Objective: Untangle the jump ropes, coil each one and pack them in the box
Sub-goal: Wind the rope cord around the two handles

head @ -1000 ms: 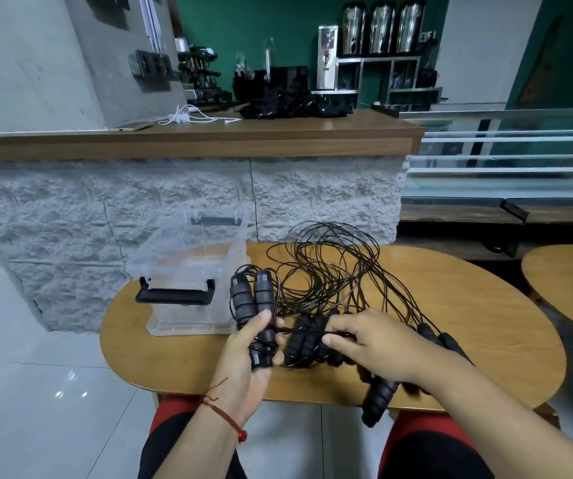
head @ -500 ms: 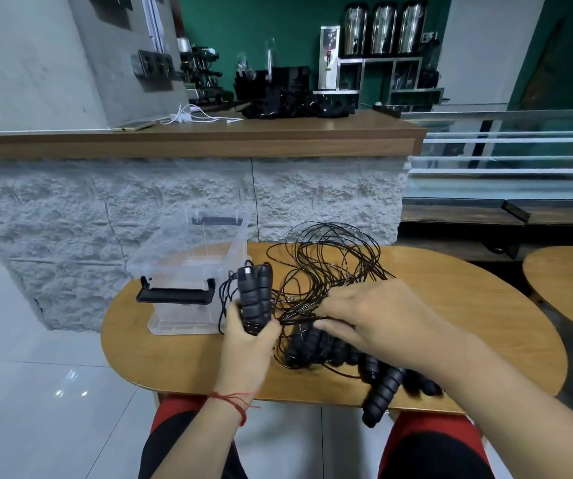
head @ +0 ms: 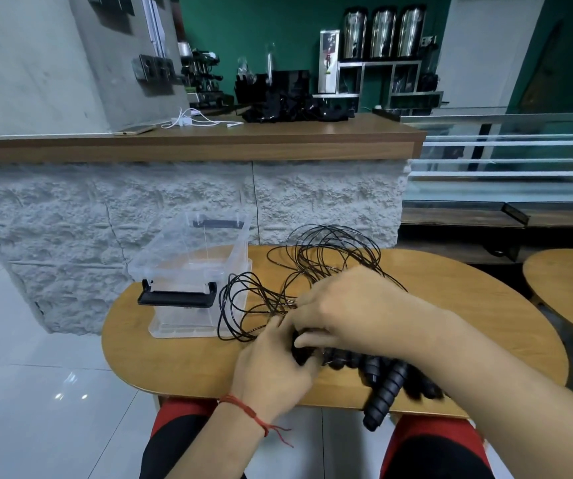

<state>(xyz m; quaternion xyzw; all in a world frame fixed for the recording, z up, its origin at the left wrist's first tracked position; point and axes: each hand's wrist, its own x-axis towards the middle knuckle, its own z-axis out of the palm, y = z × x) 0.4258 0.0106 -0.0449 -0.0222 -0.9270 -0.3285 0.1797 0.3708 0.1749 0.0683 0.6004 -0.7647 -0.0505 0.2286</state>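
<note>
Handles [head: 386,387] — long axes toward near edge

tangled black jump ropes [head: 316,267], clear box [head: 191,267] beside

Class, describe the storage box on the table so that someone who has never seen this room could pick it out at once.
Find the oval wooden table in front of the white rough-stone counter. On its left end, beside the tangle of black cords, stands the box. It alone is see-through plastic, with a black clip handle on its near end.
</note>
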